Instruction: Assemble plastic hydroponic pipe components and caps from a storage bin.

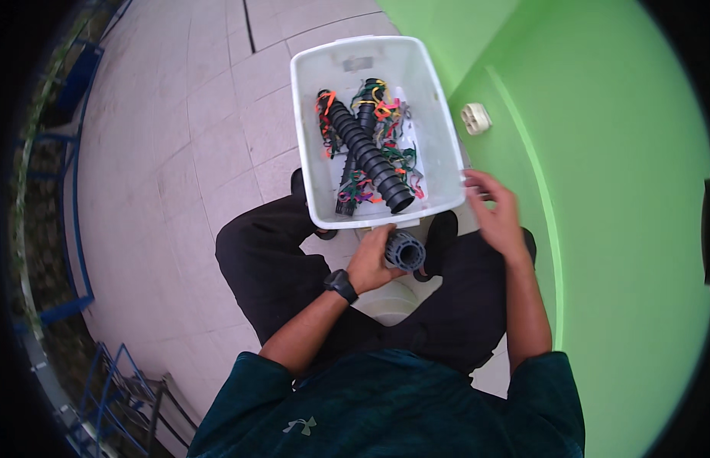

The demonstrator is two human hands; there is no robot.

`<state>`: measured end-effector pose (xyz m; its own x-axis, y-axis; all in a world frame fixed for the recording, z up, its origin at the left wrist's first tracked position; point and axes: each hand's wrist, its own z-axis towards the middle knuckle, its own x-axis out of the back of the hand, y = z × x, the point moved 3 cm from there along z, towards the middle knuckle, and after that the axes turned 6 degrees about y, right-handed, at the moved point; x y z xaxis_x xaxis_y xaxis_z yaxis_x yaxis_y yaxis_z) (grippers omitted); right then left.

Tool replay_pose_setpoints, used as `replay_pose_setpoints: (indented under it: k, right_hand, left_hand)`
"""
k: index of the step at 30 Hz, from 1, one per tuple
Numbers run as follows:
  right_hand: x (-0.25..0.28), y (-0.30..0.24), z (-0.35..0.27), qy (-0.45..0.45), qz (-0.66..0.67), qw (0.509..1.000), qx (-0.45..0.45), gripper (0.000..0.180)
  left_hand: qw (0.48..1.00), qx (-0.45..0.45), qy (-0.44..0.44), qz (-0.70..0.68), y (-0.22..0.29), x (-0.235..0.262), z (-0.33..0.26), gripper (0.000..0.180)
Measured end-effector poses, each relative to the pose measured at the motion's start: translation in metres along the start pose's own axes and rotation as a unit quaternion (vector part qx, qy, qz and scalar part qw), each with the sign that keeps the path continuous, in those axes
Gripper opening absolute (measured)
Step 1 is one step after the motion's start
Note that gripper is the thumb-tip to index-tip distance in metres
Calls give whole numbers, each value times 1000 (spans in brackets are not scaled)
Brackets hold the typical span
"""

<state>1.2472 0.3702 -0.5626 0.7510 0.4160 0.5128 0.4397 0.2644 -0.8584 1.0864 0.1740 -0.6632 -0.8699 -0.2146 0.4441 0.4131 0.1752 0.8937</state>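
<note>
My left hand grips a short black ribbed tube just below the near edge of a white plastic bin. The tube's open end faces me. In the bin lie two long black corrugated tubes crossed over each other among several coloured rubber bands. My right hand hovers at the bin's near right corner, fingers spread; whether it holds a band is unclear. A black watch sits on my left wrist.
I sit on a white stool with dark trousers, feet beside the bin on grey floor tiles. A green wall with a white socket stands to the right. Blue metal railings run along the left.
</note>
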Motion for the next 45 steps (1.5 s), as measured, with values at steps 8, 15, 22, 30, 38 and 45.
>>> replay_pose_setpoints:
  k: [8,15,22,30,38,45]
  right_hand:
    - [-356,66,94,-363,-326,819,301,21]
    - [-444,137,120,-406,-447,757,248,22]
    - [-367,45,125,-287,-261,899,204,14]
    - [-173,-47,26,-163,235,958,-29,23]
    - [-122,-51,-82,-99,280,951,-89,29]
    - [-91,-88,-53,-52,157,986,25,26]
  left_hand:
    - [999,29,-2,24,-78,56,20,71]
    - [992,117,-42,-14,-96,71,40,75]
    - [997,68,-32,26,-81,85,27,80]
    - [999,14,-9,37,-31,62,-36,90]
    - [998,-56,39,-6,-28,6,-77,82]
    - [999,-27,16,-10,-11,-12,-83,91]
